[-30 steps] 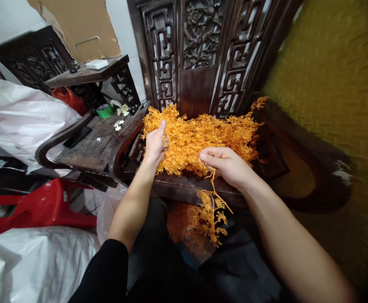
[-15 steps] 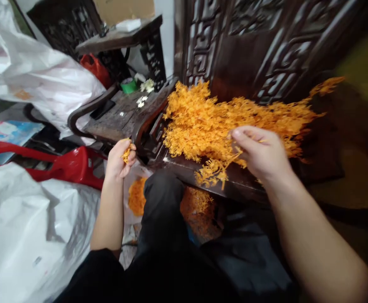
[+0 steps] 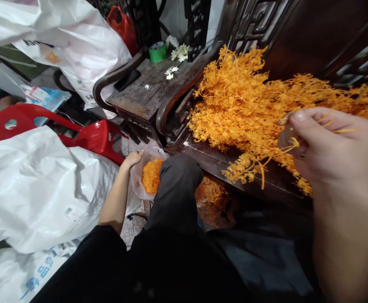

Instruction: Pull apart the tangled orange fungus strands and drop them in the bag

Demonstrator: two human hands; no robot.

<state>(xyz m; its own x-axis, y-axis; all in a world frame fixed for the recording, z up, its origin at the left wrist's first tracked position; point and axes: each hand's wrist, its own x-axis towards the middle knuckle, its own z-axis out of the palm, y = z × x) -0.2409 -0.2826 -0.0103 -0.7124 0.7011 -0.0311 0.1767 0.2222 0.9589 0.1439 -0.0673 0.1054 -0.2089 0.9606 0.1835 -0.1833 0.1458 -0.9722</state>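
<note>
My right hand (image 3: 338, 143) pinches the stems of a small orange sprig (image 3: 250, 166), its feathery tip hanging out to the left. Behind and beside it spreads a big heap of orange artificial-looking foliage (image 3: 234, 101) on the dark wooden bench (image 3: 215, 162). Low on the left, my left hand (image 3: 133, 159) is at the rim of a translucent plastic bag (image 3: 136, 179). Its fingers are mostly hidden, so what they hold cannot be made out. Inside the bag lie loose orange pieces (image 3: 151, 176).
Large white sacks (image 3: 45, 189) and a tipped red plastic chair (image 3: 98, 139) crowd the left. Green tape (image 3: 157, 51), white blossoms (image 3: 180, 52) and a dark phone-like object (image 3: 127, 80) rest on the wooden seat (image 3: 136, 99). More orange bits (image 3: 213, 191) lie below the bench.
My left hand has gone down to the bag; the orange pieces seen in it before no longer show. The right hand still grips the sprig. The view has shifted left and down.
</note>
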